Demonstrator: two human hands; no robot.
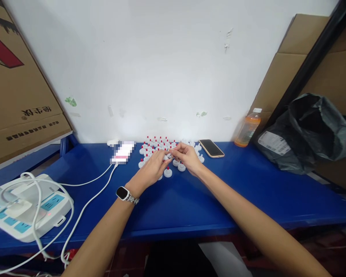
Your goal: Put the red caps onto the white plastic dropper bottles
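Above the blue table point(219, 196), my left hand point(153, 168) and my right hand point(188, 157) meet, fingers closed around a small white nozzle cap point(168, 156). The fingers partly hide this cap. Many like it, white with red tips, stand beyond and left of my hands; one red-tipped cap point(167, 172) is just in front of them. To the right of my fingers are white caps without visible red tips, such as a plain white cap point(181, 167). A watch point(122, 193) is on my left wrist.
A phone point(211, 148) lies right of the caps, with an orange drink bottle point(248, 128) and a grey plastic bag point(294, 134) farther right. On the left are a power strip point(31, 227), white cables point(95, 198) and a blurred-out device point(123, 152). A wall point(173, 69) rises behind.
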